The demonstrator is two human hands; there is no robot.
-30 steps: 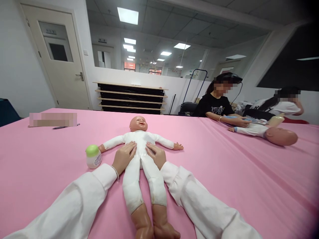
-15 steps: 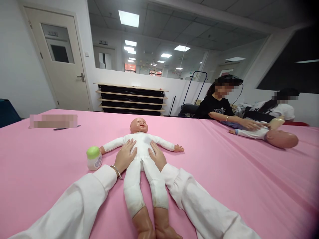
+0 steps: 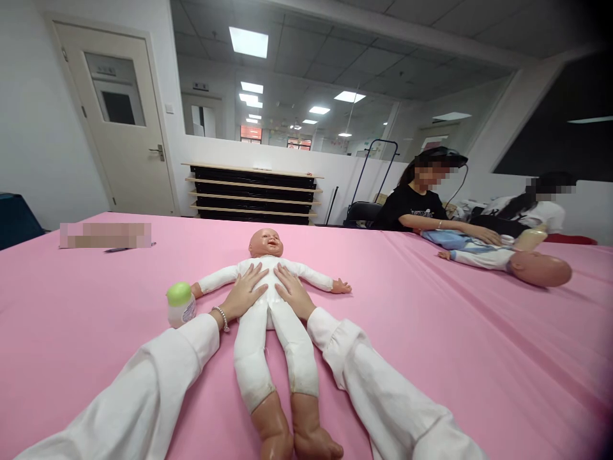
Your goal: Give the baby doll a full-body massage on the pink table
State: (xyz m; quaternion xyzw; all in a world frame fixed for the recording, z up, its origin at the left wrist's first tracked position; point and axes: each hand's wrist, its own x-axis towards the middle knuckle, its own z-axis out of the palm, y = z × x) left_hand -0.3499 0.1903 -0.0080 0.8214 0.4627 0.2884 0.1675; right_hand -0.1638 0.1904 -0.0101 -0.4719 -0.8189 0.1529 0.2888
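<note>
A baby doll with a white cloth body lies face up, its arms spread and its feet toward me. My left hand rests flat on the left side of its torso, fingers stretched out. On the other side of the torso, my right hand lies open too, its fingertips close to those of the left. Neither hand grips anything. Beside the doll's hand on the left stands a small jar with a green lid, close to my left forearm.
A pink cloth covers the table. To the right, a person in black has a hand on a second doll, with a bottle by it. Another person sits behind. A pen lies far left.
Both my hands have slid inward and slightly up the doll's chest, so their fingertips are closer together. The co-worker's hand has shifted over the second doll.
</note>
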